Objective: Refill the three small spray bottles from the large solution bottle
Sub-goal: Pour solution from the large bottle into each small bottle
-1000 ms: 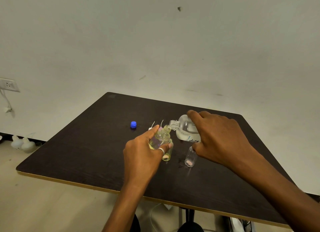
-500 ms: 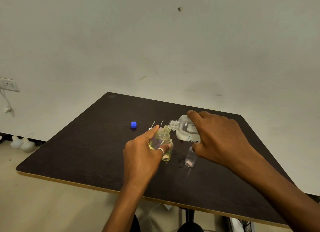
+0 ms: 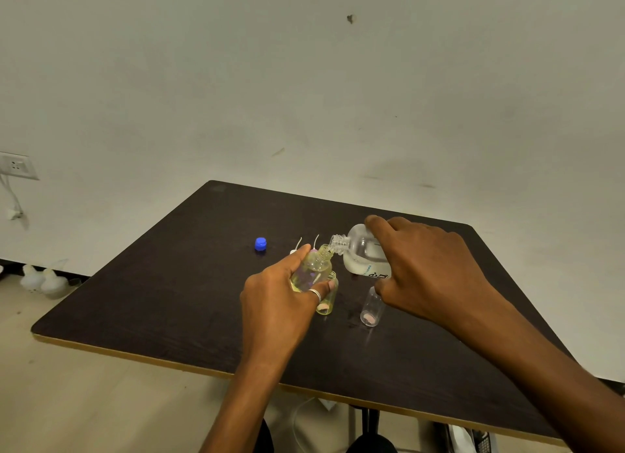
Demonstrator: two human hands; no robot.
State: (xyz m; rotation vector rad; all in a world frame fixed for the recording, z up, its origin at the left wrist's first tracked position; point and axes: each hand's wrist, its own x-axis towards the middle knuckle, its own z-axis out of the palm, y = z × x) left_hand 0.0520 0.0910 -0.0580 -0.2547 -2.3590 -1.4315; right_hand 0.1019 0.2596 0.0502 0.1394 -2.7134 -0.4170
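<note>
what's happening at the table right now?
A person is pouring. The right hand tips the large solution bottle, its open neck at the mouth of a small yellowish bottle held by the left hand. Two more small bottles stand open on the table: one yellowish, one clear. A blue cap lies apart.

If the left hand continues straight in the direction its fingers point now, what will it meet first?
Probably the large solution bottle: the left hand, holding a small spray bottle, points up-right at its neck. Depth is uncertain.
</note>
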